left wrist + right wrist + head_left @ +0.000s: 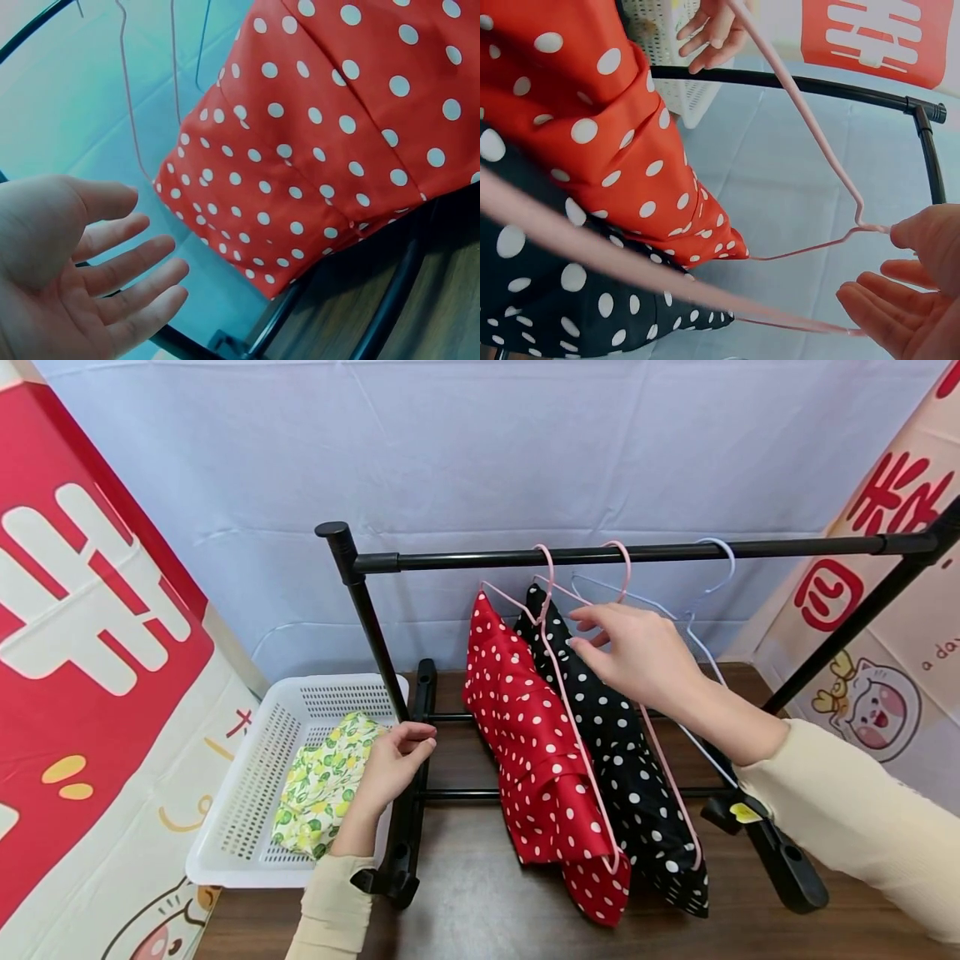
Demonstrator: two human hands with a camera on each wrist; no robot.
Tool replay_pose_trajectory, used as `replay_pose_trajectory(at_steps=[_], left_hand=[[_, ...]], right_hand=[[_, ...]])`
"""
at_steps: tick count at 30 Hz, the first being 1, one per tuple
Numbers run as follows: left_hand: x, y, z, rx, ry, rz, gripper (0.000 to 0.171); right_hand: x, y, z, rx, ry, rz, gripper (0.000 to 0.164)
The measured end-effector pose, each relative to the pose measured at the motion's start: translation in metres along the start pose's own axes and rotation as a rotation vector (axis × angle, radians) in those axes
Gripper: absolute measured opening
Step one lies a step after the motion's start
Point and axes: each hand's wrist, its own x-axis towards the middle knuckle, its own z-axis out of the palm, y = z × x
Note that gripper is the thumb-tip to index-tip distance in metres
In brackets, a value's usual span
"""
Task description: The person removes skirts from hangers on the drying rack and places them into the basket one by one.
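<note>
A red polka-dot cloth [536,752] hangs on a pink hanger [545,589] from the rack's black bar. Just right of it, a black polka-dot cloth [622,752] hangs on a second pink hanger [624,568]. My right hand [645,652] is beside the hanger necks, below the bar; its fingers [885,307] are loosely extended with nothing held. Whether the thumb touches the red cloth's hanger, I cannot tell. Over the basket's right side, near the rack's left post, my left hand [393,764] hangs relaxed. Its palm [67,300] holds nothing.
A white basket [225,827] at the left contains a folded lemon-print cloth [318,793]. The black rack [480,560] spans the table, its feet on the brown wood [465,893]. A bare blue hanger [693,627] hangs at the right.
</note>
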Motion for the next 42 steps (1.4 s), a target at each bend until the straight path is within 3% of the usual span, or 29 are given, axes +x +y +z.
replay_pose_trajectory(at_steps=[14, 18, 21, 25, 33, 42], left_hand=[[-0.001, -0.008, 0.014, -0.026, 0.001, -0.026, 0.019], [-0.008, 0.007, 0.014, -0.048, -0.009, -0.032, 0.019], [-0.008, 0.005, 0.017, -0.051, -0.01, -0.049, 0.02], [-0.002, -0.016, 0.024, -0.033, -0.008, -0.056, 0.019], [-0.004, -0.017, 0.028, -0.036, -0.002, -0.048, 0.015], [0.0, -0.021, 0.034, -0.019, -0.005, -0.037, 0.016]], right_hand=[[0.018, -0.013, 0.017, 0.038, -0.126, 0.077, 0.033], [0.021, -0.014, 0.021, 0.035, -0.131, 0.103, 0.034], [0.024, -0.015, 0.023, 0.044, -0.148, 0.127, 0.033], [0.028, -0.016, 0.025, 0.054, -0.173, 0.171, 0.033], [0.037, -0.021, 0.025, 0.055, -0.216, 0.239, 0.028], [0.043, -0.021, 0.029, 0.062, -0.219, 0.216, 0.023]])
